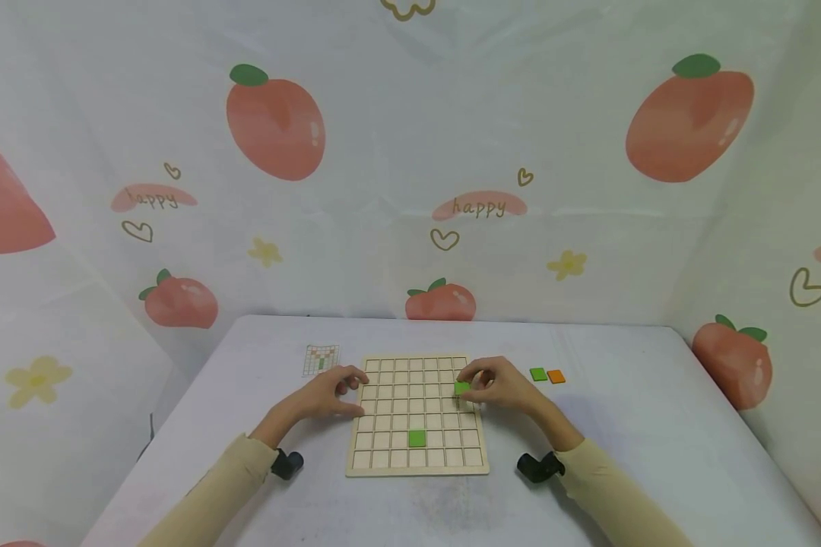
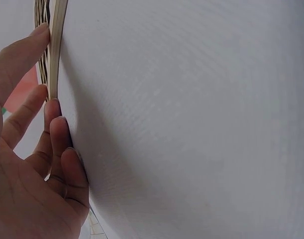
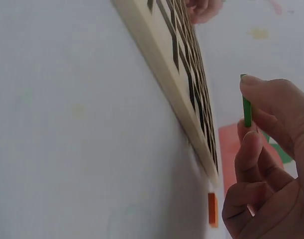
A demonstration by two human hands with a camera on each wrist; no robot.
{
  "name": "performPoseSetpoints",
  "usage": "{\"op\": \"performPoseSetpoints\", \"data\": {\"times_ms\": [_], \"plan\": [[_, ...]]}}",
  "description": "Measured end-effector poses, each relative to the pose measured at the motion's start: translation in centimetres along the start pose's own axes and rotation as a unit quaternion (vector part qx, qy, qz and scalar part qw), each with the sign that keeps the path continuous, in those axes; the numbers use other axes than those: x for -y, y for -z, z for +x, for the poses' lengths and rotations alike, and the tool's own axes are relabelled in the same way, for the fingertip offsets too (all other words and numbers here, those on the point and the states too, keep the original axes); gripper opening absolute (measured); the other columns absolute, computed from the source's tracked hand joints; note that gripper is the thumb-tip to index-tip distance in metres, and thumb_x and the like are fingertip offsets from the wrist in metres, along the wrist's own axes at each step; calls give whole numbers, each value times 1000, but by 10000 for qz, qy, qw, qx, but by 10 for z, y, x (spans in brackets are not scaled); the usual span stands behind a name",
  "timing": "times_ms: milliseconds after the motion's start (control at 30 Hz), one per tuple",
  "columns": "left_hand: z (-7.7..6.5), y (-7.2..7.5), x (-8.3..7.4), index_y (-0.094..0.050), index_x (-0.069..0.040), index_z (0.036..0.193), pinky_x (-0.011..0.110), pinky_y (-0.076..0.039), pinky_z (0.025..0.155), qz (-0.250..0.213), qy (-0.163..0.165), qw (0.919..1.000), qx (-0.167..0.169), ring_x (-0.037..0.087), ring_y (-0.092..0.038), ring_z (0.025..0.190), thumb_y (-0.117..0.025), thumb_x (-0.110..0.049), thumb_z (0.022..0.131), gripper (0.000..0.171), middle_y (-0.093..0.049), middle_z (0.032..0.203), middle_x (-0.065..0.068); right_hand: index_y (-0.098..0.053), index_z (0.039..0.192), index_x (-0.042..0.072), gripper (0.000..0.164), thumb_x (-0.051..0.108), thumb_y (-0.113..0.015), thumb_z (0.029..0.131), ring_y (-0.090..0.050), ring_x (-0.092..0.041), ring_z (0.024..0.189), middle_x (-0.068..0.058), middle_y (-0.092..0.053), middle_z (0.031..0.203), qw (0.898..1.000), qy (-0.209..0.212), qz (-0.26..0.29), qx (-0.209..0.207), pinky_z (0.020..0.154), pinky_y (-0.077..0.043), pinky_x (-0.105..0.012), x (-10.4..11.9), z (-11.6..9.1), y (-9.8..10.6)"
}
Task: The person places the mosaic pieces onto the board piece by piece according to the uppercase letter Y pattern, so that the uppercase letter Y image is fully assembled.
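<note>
A square wooden grid board [image 1: 417,472] lies on the table, with one green tile [image 1: 417,438] in a cell near its front edge. My right hand [image 1: 502,384] pinches another green square tile [image 1: 461,388] between thumb and fingertips over the board's right side. In the right wrist view that tile [image 3: 247,112] appears edge-on, raised above the board's surface. My left hand [image 1: 324,395] rests its thumb and fingertips against the board's left edge, thumb and index finger spread apart. The left wrist view shows these fingers touching the board's side [image 2: 54,55].
Right of the board, a loose green tile [image 1: 538,374] and an orange tile [image 1: 556,376] lie side by side on the white table [image 1: 588,471]. A small card with a printed coloured grid [image 1: 321,358] lies behind my left hand. A fruit-patterned curtain [image 1: 376,251] stands behind the table.
</note>
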State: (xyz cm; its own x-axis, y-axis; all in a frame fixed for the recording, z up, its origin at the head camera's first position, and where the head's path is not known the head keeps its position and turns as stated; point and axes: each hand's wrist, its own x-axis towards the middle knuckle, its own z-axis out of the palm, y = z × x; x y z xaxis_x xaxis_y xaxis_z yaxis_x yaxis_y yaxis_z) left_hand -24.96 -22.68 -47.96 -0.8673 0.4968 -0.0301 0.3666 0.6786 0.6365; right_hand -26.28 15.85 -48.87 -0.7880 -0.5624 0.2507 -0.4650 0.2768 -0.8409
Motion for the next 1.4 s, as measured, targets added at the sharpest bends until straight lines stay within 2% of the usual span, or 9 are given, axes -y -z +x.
{"op": "performPoseSetpoints", "data": {"times_ms": [267,567,867,1067,1400], "plan": [[0,0,1,-63,-8,122,41,-44,84,1,-68,10000,-1,20,-50,91,-88,-24,81,51,-56,103,1,-76,100,5,22,8,-86,81,-57,-16,68,-5,-71,95,9998,65,40,195,64,-48,-26,8,8,-19],[0,-1,2,-64,-8,123,41,-44,84,80,-59,10000,-6,19,-50,91,-88,-24,81,51,-56,103,0,-76,100,3,21,8,-86,82,-59,-16,70,-6,-72,98,9990,20,174,419,66,-49,-27,19,12,-37],[1,-1,0,-64,-9,123,43,-44,86,50,48,10000,-6,20,-50,92,-89,-24,80,52,-56,104,0,-77,98,8,20,10,-86,81,-56,-9,68,1,-70,89,9985,-187,-74,502,64,-48,-26,29,13,-52],[1,0,-2,-64,-8,123,42,-44,85,75,47,10000,-10,20,-50,92,-88,-24,80,51,-57,104,1,-77,97,9,19,9,-86,81,-56,-9,67,6,-69,84,9981,-271,-149,528,63,-48,-26,34,15,-60],[1,0,-1,-64,-9,123,41,-43,83,113,41,9999,4,20,-49,91,-88,-24,81,51,-55,103,0,-77,96,7,19,13,-87,80,-61,-13,73,1,-68,86,9979,-390,-240,463,66,-50,-28,41,15,-73]]}}
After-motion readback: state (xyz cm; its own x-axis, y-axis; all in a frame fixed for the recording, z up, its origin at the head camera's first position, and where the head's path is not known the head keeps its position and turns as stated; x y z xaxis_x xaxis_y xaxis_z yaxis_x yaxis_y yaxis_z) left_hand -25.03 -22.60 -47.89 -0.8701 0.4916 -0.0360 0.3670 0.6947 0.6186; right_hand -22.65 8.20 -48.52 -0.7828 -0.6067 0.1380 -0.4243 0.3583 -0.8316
